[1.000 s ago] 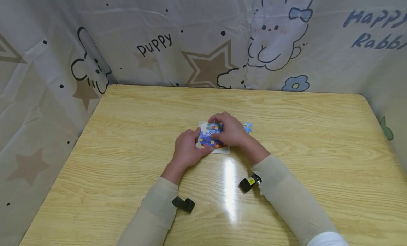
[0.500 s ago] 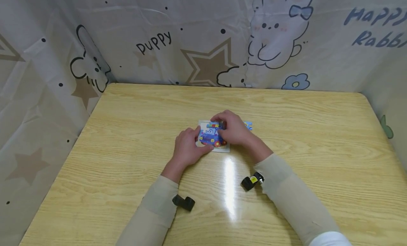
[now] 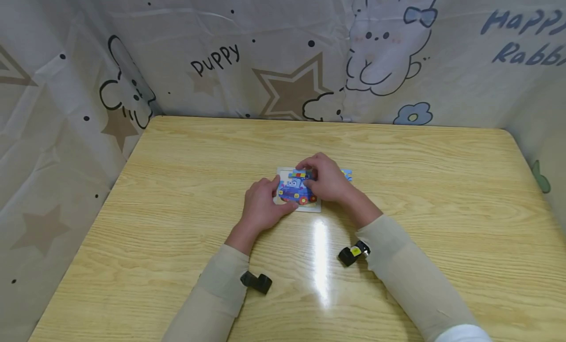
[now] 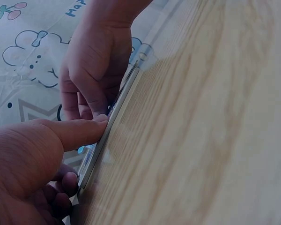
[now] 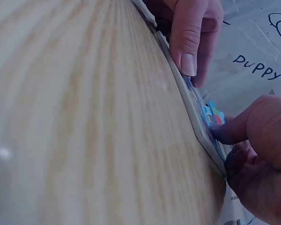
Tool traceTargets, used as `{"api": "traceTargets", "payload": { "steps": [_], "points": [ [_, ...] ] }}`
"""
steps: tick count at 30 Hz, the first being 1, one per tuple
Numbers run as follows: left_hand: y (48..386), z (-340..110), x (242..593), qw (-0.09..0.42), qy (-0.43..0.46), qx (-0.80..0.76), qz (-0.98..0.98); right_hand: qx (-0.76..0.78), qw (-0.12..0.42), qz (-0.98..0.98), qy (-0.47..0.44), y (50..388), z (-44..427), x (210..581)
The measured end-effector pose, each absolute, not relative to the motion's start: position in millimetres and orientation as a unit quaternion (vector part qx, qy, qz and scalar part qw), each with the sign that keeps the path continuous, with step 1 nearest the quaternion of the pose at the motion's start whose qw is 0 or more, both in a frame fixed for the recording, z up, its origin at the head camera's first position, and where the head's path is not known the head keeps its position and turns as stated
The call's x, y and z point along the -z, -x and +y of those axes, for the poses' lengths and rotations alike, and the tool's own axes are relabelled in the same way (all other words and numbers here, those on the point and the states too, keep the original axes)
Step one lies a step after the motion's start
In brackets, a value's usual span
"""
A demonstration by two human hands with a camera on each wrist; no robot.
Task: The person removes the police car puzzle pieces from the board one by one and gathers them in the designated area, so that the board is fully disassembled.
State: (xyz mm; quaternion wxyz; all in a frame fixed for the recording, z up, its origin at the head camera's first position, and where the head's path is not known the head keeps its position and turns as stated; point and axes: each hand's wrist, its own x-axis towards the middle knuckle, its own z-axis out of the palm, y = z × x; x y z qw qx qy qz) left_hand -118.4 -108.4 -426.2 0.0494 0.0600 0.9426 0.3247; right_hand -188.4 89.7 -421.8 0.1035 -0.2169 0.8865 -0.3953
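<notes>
A jigsaw puzzle board (image 3: 313,209) with a pale border lies flat on the table, bearing a blue cartoon car picture (image 3: 289,193). My left hand (image 3: 262,204) grips its left side, fingers at the left edge and thumb on the near border. Over the board's right part, my right hand (image 3: 329,180) has its fingers bent and its thumb on a puzzle piece (image 5: 215,112) that stands a little raised in the right wrist view. Part of that piece and the board's far right corner are hidden behind the right hand.
Loose light-blue puzzle pieces (image 3: 348,174) lie just right of the board, partly behind the right hand. The wooden table (image 3: 199,160) reaches back to a patterned curtain (image 3: 283,47). A small black camera (image 3: 256,282) sits on the left wrist, another camera (image 3: 353,252) on the right.
My right hand has shifted slightly right and its thumb has drawn back, uncovering more of the car picture. The left hand stays at the board's left side.
</notes>
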Motion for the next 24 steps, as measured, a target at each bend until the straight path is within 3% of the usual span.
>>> {"api": "traceTargets", "payload": {
  "steps": [24],
  "points": [
    [118.2,-107.8,426.7,0.054,-0.062,-0.32,0.944,0.413,0.085,0.882,0.212,183.6,89.0,423.7]
  ]
}}
